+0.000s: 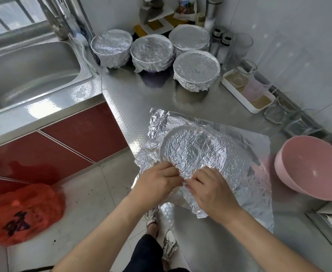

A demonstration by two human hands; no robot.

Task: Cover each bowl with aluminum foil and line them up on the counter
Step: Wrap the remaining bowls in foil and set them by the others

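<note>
Both hands at lower centre: left hand (157, 183) and right hand (210, 190) pinching foil (196, 152) at near rim of bowl; best crimp tight, work round rim; pink bowl (310, 169) at right uncovered.

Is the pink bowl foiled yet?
No, the pink bowl stands uncovered, its inside showing, right of the foil sheet being crimped.

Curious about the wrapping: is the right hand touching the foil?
Touching. The head view shows the right hand pinching the foil at its near edge.
</note>
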